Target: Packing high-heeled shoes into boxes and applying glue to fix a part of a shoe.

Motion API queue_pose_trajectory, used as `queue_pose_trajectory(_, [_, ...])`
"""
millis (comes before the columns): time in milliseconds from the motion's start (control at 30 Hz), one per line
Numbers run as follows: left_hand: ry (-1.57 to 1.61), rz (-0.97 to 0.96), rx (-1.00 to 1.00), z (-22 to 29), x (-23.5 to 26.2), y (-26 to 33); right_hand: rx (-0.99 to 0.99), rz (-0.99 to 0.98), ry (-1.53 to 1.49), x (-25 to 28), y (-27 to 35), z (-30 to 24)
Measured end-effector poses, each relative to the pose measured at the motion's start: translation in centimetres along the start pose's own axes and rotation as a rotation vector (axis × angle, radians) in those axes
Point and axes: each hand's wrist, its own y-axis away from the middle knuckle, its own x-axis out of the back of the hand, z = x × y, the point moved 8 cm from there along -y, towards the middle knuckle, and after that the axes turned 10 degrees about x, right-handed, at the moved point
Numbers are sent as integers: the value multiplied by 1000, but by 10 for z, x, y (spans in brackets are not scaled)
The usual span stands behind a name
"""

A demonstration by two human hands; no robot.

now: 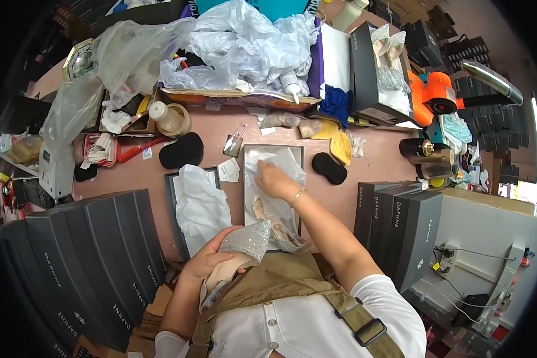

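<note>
Hands at a pink desk (334,206). At lower centre, the left hand (207,259) grips a glittery pointed shoe (247,243); the right hand (274,181), fingers curled down, touches white tissue (286,207) within the central open box (274,147). Whether it pinches the tissue cannot be told. A second shoe (285,243) lies there, partly covered and hard to trace. The grey tray (174,200), left of centre, contains crumpled paper (201,200); its near end is hidden. Upper right, a dark box (369,107) holds a glittery pair (388,71). Top centre, a purple-sided carton (238,99) bears plastic bags (244,51) obscuring its contents.
</note>
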Motion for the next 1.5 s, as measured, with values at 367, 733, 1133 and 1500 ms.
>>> queue_pose_trajectory(367, [-43, -30, -30, -3, 15, -22, 117, -181, 460, 136, 26, -66])
queue_pose_trajectory(733, [-166, -20, -43, -7, 16, -12, 81, 113, -224, 0, 1, -38])
queue_pose_trajectory(1133, [-339, -50, -132, -12, 10, -28, 41, 279, 272, 257, -59, -34])
queue_pose_trajectory(1500, [-96, -66, -38, -3, -4, -18, -132, 55, 421, 235, -145, 49])
